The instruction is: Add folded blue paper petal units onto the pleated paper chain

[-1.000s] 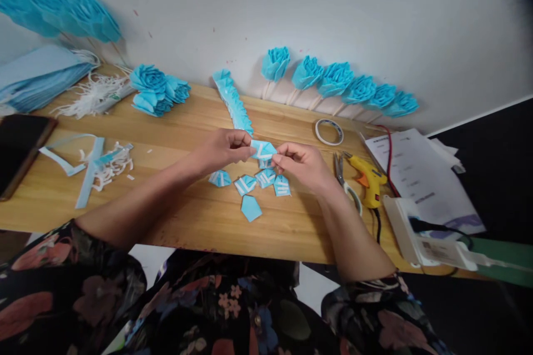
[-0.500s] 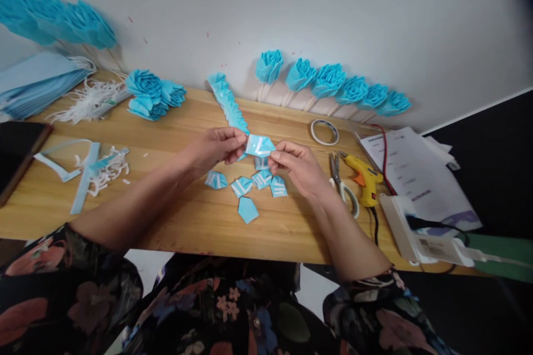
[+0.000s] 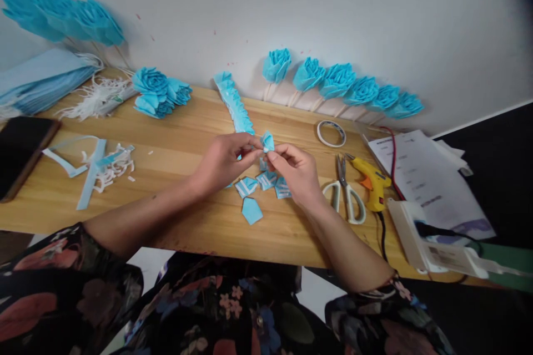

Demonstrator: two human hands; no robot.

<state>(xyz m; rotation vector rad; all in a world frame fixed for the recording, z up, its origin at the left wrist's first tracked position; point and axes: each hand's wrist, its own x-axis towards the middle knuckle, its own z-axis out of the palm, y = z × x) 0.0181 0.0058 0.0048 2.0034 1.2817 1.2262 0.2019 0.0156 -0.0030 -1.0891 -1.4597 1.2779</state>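
Observation:
Between my fingertips is a small blue fabric petal (image 3: 267, 140), gathered at its lower end. My left hand (image 3: 227, 158) pinches it from the left, and my right hand (image 3: 293, 166) grips it from the right. Below them on the table lie several flat blue pieces with white tape strips (image 3: 246, 187), some partly covered by my hands. A plain blue five-sided piece (image 3: 252, 211) rests nearest to me. Behind my left hand stretches a row of overlapping folded blue petals (image 3: 234, 102).
Scissors (image 3: 343, 188), a yellow glue gun (image 3: 372, 180) and a tape roll (image 3: 331, 133) lie right, beside a white power strip (image 3: 410, 233). Blue flowers on sticks (image 3: 337, 80) lean on the wall. Left are scraps (image 3: 95, 169), a phone (image 3: 25, 152) and stacked masks (image 3: 50, 80).
The flat taped piece held stretched between my hands is now bunched into a small petal. My hands have drawn together. The whole view has shifted slightly.

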